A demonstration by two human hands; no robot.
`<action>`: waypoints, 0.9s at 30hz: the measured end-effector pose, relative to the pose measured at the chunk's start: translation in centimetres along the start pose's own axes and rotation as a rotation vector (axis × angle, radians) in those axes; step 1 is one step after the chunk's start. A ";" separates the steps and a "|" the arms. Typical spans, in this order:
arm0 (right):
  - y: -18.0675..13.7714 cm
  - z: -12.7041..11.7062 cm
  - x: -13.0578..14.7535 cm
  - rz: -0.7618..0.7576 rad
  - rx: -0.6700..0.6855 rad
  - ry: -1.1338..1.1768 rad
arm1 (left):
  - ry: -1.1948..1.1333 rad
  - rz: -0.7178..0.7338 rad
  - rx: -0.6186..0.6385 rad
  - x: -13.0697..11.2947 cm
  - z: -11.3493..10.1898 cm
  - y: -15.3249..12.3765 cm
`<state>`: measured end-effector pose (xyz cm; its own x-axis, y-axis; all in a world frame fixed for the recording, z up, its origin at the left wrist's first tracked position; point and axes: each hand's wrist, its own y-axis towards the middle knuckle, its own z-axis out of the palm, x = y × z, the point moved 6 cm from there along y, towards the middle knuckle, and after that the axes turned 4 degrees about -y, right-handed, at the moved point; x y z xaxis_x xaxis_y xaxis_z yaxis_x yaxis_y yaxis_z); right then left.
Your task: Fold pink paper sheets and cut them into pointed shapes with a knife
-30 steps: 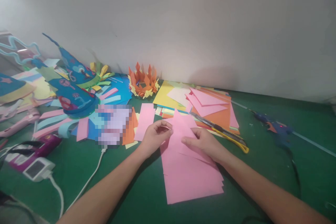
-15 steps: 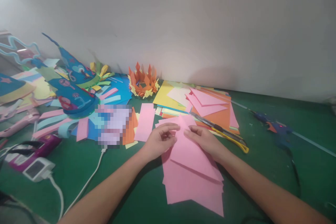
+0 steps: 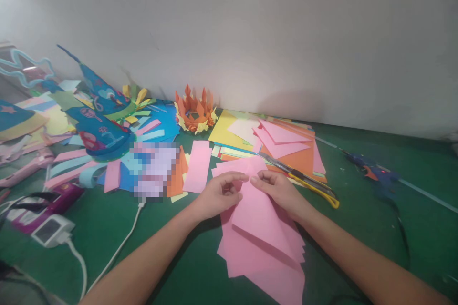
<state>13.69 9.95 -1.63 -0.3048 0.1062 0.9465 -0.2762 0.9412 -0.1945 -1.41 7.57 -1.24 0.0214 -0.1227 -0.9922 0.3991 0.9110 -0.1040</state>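
A sheet of pink paper (image 3: pixel 263 228), folded to a narrow point at its top, lies between my two hands. My left hand (image 3: pixel 223 194) is curled at its left edge, the index fingertip on the pointed top. From the right, my right hand (image 3: pixel 281 193) pinches the same top, thumb towards me. Both sets of fingertips nearly meet there and hide the tip. More pink sheets (image 3: pixel 275 283) lie fanned beneath, their corners sticking out towards me. Right of the hands rest scissors or a similar yellow-handled tool and a grey-black cutter (image 3: pixel 298 176), partly overlapping.
An orange and yellow paper crown (image 3: pixel 195 114) stands by the wall. Blue cone hats (image 3: pixel 96 128) with paper strips are on the left, near a purple power strip (image 3: pixel 60 202) and cables. A blue glue gun (image 3: pixel 375 171) lies right. Coloured sheets (image 3: pixel 229 128) lie behind my hands.
My fingertips have come down slightly over the folded point, which showed above them before. The pink sheets below have spread, and their lower corners reach closer to me.
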 end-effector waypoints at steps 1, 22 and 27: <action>0.0 0.0 -0.1 -0.006 0.000 -0.012 | 0.008 0.003 0.002 0.1 0.0 0.0; -2.4 2.8 2.9 -0.905 0.115 -0.719 | 0.576 0.319 -0.200 -1.0 -1.3 -0.2; -2.5 2.9 3.0 -0.895 0.152 -0.734 | 0.691 0.291 -0.147 -1.1 -1.1 -0.3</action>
<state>10.82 7.03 0.90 -0.3861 -0.8340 0.3942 -0.7507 0.5325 0.3912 -2.52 7.88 -0.20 -0.4909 0.3602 -0.7933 0.3378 0.9180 0.2078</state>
